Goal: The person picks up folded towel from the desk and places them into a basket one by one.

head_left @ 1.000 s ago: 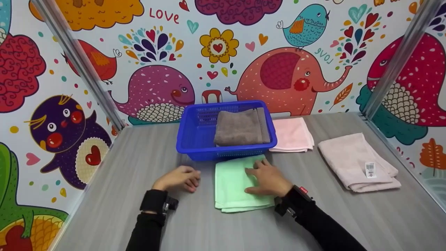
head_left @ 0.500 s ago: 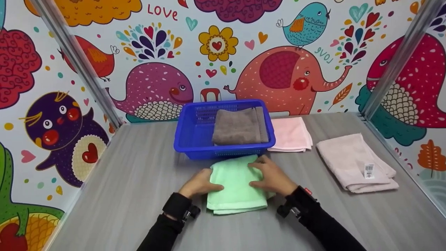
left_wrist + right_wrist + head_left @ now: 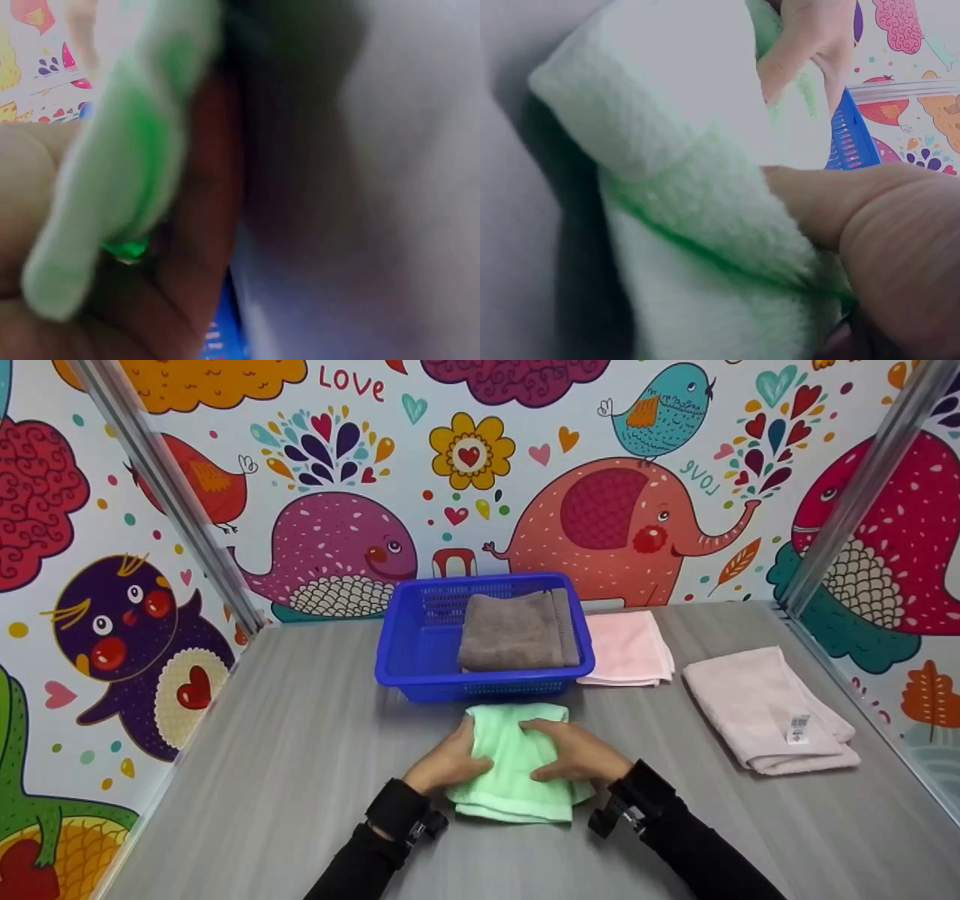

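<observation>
- Two hands are clamped on one green cloth, low in the centre of the frame: the left hand holds its left edge, the right hand its right side, with fabric between them.
- In the left wrist view, blurred, the left hand pinches a fold of the cloth between thumb and fingers.
- In the right wrist view, the right thumb lies across a thick fold; most of the fingers on that side are hidden.
- Both wrists wear black straps with small cameras, over black sleeves running to the bottom edge.
- Just above the cloth, at frame centre, stands a blue basket with perforated sides.
- Inside its right part lies a folded grey-brown towel.
- Right beside the basket is a folded light pink cloth.
- Farther out, at right, lies a bigger folded pale pink towel bearing a white label.
- A grey wood-grain tabletop carries everything.
- Patterned walls with cartoon animals fill the upper frame and both sides.
</observation>
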Demonstrator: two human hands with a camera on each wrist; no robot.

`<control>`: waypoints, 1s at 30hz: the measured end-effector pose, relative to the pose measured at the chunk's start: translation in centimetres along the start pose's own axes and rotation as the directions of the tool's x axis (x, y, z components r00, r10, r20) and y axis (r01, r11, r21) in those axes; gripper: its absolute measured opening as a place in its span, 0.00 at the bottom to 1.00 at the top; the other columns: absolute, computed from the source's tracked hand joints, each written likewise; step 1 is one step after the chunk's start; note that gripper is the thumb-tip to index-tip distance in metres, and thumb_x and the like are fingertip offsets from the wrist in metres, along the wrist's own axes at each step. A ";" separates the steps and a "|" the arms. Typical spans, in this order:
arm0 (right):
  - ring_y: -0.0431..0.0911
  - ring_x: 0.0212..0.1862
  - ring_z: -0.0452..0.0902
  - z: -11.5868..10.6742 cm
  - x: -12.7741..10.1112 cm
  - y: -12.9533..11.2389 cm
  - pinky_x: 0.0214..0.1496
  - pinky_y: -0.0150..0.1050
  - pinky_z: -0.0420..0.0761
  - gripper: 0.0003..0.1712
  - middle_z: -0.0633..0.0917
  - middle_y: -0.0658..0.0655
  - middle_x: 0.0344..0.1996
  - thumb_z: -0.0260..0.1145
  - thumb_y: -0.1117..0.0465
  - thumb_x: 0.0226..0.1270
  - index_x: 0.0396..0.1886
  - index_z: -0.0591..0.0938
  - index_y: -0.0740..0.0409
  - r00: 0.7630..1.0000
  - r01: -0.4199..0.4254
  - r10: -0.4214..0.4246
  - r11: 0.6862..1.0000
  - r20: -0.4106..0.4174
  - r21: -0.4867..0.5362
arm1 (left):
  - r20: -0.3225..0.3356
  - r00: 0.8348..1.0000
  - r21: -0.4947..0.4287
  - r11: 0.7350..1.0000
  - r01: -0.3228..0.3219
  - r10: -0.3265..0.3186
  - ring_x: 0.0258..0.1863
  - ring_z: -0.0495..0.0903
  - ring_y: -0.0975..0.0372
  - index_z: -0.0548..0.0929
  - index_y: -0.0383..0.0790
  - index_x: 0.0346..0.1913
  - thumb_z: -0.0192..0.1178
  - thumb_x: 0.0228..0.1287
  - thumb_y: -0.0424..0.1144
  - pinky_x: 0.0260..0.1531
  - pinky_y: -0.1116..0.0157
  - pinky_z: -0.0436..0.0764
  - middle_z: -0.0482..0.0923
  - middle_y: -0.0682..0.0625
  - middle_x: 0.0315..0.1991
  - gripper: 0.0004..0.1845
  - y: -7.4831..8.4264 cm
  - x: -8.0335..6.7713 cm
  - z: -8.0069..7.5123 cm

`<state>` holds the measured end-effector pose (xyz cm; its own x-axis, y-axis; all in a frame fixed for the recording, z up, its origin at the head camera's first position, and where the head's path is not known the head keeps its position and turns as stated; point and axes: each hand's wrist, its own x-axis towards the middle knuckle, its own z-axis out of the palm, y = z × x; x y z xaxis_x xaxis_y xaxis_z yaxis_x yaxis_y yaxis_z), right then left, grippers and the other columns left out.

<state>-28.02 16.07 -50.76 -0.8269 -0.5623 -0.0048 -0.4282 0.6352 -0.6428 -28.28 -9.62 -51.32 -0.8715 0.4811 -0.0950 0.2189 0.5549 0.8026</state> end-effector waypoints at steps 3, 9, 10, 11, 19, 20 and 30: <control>0.67 0.71 0.70 -0.1 0.0 -0.1 0.71 0.64 0.70 0.44 0.76 0.69 0.69 0.79 0.60 0.58 0.73 0.72 0.65 1.000 0.016 -0.016 1.000 0.017 0.019 | 0.017 1.000 -0.025 0.999 -0.022 0.022 0.81 0.46 0.36 0.36 0.12 0.76 0.63 0.63 0.35 0.79 0.45 0.53 0.37 0.19 0.78 0.54 0.2 -0.1 -0.1; 0.64 0.69 0.73 -1.0 -0.2 -0.9 0.70 0.63 0.72 0.40 0.78 0.67 0.67 0.79 0.62 0.57 0.69 0.76 0.61 0.999 0.035 -0.035 0.999 0.033 -0.001 | 0.044 0.995 -0.052 0.995 -0.088 0.090 0.78 0.57 0.42 0.43 0.20 0.79 0.65 0.61 0.32 0.76 0.47 0.61 0.49 0.26 0.80 0.52 1.2 -0.4 -1.2; 0.63 0.69 0.73 -1.4 -0.3 -1.2 0.69 0.62 0.72 0.39 0.79 0.66 0.67 0.79 0.62 0.58 0.69 0.76 0.59 0.999 0.039 -0.039 0.999 0.030 -0.003 | 0.049 0.994 -0.059 0.993 -0.098 0.101 0.78 0.57 0.43 0.43 0.21 0.80 0.64 0.62 0.32 0.76 0.47 0.61 0.49 0.27 0.80 0.52 1.4 -0.6 -1.6; 0.62 0.68 0.74 -1.8 -0.4 -1.5 0.69 0.62 0.73 0.39 0.79 0.65 0.66 0.79 0.61 0.58 0.69 0.76 0.58 0.999 0.047 -0.047 0.999 0.022 -0.012 | 0.052 0.992 -0.067 0.992 -0.108 0.111 0.79 0.57 0.44 0.43 0.23 0.80 0.64 0.63 0.32 0.75 0.47 0.61 0.49 0.28 0.81 0.52 1.8 -0.7 -2.0; 0.56 0.67 0.75 -4.5 -1.1 -4.5 0.68 0.60 0.75 0.46 0.77 0.61 0.71 0.79 0.56 0.62 0.78 0.69 0.50 0.989 0.072 -0.069 0.997 -0.132 0.017 | -0.059 0.982 -0.092 0.978 -0.186 0.181 0.54 0.81 0.51 0.56 0.32 0.78 0.66 0.66 0.33 0.56 0.52 0.81 0.75 0.33 0.65 0.42 4.6 -1.9 -4.9; 0.56 0.67 0.75 -4.6 -1.2 -4.8 0.67 0.59 0.75 0.49 0.75 0.61 0.72 0.79 0.56 0.62 0.80 0.65 0.49 0.987 0.064 -0.059 0.998 -0.149 0.030 | -0.073 0.980 -0.083 0.978 -0.190 0.184 0.48 0.82 0.54 0.57 0.31 0.77 0.66 0.66 0.34 0.51 0.55 0.82 0.77 0.34 0.61 0.41 4.9 -2.0 -5.1; 0.49 0.48 0.78 -6.1 -0.4 -7.0 0.50 0.44 0.80 0.49 0.80 0.61 0.65 0.78 0.57 0.64 0.81 0.64 0.44 0.924 0.174 -0.139 0.982 -0.356 0.068 | -0.286 0.945 -0.195 0.956 -0.220 0.160 0.42 0.85 0.54 0.61 0.39 0.74 0.64 0.70 0.34 0.41 0.57 0.88 0.81 0.36 0.52 0.34 6.4 -2.8 -7.2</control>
<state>-26.94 15.09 -41.56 -0.8345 -0.4191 0.3578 -0.5397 0.4905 -0.6841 -27.56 -12.33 -41.68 -0.9138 0.3495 0.2067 0.3159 0.2922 0.9027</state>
